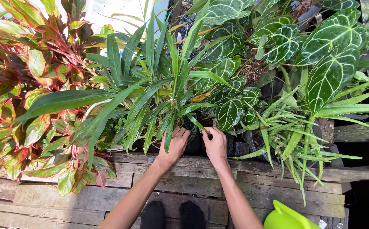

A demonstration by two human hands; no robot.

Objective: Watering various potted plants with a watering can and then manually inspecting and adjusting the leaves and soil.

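Red-edged plant [27,97]: I am seeing it filling the left side, above the wooden planks [65,199].
Long-leaved green plant [159,85]: I am seeing it standing at centre, leaves drooping over both hands.
Left hand [176,144]: I am reaching under the leaves; fingers curled, whether gripping anything I cannot tell.
Right hand [215,144]: I am pinching a leaf base, just beside the dark pot [193,146].
White-veined plant [328,63]: occupying upper right.
Lime watering can [288,216]: sitting bottom right.

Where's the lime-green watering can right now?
In the head view, the lime-green watering can sits at the bottom edge, right of centre, on the wooden planks, just right of the person's right forearm and below the spiky plant.
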